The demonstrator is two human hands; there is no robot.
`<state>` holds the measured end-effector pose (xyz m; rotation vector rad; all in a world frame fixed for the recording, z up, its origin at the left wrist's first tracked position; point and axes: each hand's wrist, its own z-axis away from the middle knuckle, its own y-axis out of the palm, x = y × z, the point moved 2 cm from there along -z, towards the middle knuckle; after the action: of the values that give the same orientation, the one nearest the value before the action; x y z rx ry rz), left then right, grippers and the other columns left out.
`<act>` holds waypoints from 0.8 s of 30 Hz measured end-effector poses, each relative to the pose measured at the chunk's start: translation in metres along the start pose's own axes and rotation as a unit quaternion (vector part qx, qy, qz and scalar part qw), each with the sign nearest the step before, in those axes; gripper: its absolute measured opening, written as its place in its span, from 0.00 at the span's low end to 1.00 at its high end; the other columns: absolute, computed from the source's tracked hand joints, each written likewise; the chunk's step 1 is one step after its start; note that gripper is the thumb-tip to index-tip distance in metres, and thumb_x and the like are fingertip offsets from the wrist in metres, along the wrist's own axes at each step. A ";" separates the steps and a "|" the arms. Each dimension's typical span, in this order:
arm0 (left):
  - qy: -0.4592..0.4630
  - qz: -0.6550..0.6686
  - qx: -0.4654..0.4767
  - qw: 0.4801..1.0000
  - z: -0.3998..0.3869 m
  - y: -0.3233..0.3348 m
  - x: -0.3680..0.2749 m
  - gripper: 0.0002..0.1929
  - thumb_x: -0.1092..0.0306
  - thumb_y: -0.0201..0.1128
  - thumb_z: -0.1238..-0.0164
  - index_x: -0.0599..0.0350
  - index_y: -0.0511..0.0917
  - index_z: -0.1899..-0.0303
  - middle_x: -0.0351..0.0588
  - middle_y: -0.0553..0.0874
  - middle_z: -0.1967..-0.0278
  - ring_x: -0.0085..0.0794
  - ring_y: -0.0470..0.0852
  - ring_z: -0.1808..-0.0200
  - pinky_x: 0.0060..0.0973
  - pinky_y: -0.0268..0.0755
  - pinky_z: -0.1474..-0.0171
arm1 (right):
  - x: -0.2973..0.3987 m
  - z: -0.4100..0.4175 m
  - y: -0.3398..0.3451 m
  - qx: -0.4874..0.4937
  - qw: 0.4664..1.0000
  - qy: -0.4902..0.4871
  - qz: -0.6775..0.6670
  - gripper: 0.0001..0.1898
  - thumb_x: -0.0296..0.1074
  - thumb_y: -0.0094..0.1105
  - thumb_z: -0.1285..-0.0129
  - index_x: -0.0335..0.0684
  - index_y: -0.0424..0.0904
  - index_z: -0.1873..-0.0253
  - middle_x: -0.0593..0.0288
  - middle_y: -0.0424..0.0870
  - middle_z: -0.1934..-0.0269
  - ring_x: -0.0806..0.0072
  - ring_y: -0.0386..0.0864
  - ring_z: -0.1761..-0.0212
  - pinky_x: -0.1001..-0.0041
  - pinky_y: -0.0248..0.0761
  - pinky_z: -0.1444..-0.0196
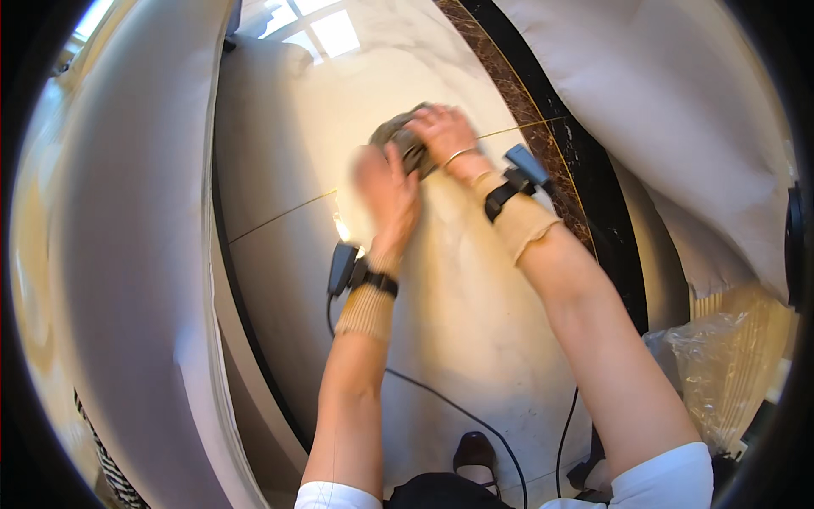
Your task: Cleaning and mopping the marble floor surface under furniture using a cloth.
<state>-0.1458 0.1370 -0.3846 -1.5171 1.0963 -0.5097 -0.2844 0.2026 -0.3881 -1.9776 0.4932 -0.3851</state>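
A crumpled grey-brown cloth [397,130] is between my two hands, over the glossy pale floor tiles [470,286]. My right hand [448,135] lies on the cloth's upper right part with its fingers bent over it. At the lower left edge of the cloth is my left hand [389,188], thumb side against the fabric. Motion blurs its fingers, so their grip is unclear. Both wrists wear beige knit cuffs with a black strap and a small box. Whether the cloth touches the floor is hidden.
Grey upholstered furniture [140,223] runs along the left, with more pale upholstery [636,95] at the right. A dark stone border [598,191] edges the tiles. Black cable [458,407] trails near my shoe [475,450]. Clear plastic wrap [712,362] lies at lower right.
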 end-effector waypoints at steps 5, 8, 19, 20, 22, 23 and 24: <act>0.116 0.045 0.003 0.992 -0.025 0.028 -0.088 0.29 0.54 0.60 0.34 0.53 0.69 0.34 0.57 0.69 0.33 0.54 0.61 0.29 0.57 0.51 0.30 | -0.092 0.055 -0.036 -0.004 0.990 0.137 -0.019 0.16 0.35 0.48 0.35 0.58 0.79 0.45 0.65 0.77 0.42 0.65 0.70 0.38 0.62 0.65 0.38; 0.181 0.088 0.007 0.979 0.012 0.026 -0.126 0.28 0.58 0.62 0.36 0.54 0.70 0.35 0.57 0.69 0.33 0.52 0.62 0.29 0.55 0.54 0.31 | -0.101 0.120 -0.069 0.019 0.977 0.211 0.029 0.17 0.33 0.52 0.37 0.56 0.77 0.44 0.64 0.74 0.41 0.61 0.68 0.36 0.61 0.64 0.35; 0.385 0.072 0.155 0.907 0.325 -0.081 -0.139 0.25 0.63 0.56 0.39 0.63 0.74 0.40 0.59 0.75 0.43 0.46 0.73 0.39 0.42 0.65 0.43 | 0.065 0.406 -0.235 0.145 0.957 0.247 -0.050 0.22 0.24 0.54 0.43 0.45 0.77 0.42 0.55 0.73 0.39 0.52 0.67 0.34 0.54 0.61 0.34; 0.395 0.089 0.159 0.901 0.350 -0.094 -0.140 0.24 0.64 0.57 0.40 0.63 0.75 0.42 0.57 0.76 0.46 0.44 0.74 0.42 0.40 0.66 0.45 | 0.079 0.425 -0.248 0.147 0.956 0.246 -0.060 0.20 0.25 0.54 0.43 0.45 0.79 0.45 0.54 0.75 0.41 0.52 0.68 0.36 0.54 0.61 0.34; 0.403 0.107 0.162 0.894 0.367 -0.099 -0.146 0.23 0.65 0.57 0.42 0.63 0.76 0.44 0.56 0.77 0.49 0.43 0.76 0.46 0.39 0.67 0.48 | 0.082 0.431 -0.263 0.161 0.955 0.237 -0.081 0.20 0.25 0.54 0.43 0.45 0.80 0.45 0.54 0.75 0.41 0.52 0.69 0.37 0.54 0.61 0.34; 0.361 0.178 0.207 0.892 0.364 -0.097 -0.147 0.23 0.66 0.57 0.42 0.63 0.76 0.45 0.55 0.77 0.51 0.42 0.76 0.49 0.38 0.67 0.50 | 0.083 0.430 -0.266 0.173 0.952 0.231 -0.105 0.20 0.25 0.54 0.44 0.45 0.80 0.46 0.54 0.75 0.41 0.52 0.69 0.37 0.54 0.61 0.35; 0.315 0.246 0.250 0.882 0.360 -0.095 -0.147 0.22 0.67 0.58 0.43 0.63 0.76 0.46 0.54 0.77 0.54 0.42 0.76 0.52 0.37 0.68 0.52 | 0.074 0.421 -0.263 0.175 0.953 0.215 -0.119 0.21 0.24 0.54 0.45 0.44 0.79 0.44 0.54 0.75 0.41 0.51 0.69 0.37 0.54 0.60 0.35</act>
<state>0.1095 0.4442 -0.3562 -0.5742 1.6304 -0.8737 0.0240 0.5947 -0.3287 -1.6074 0.4209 -0.9994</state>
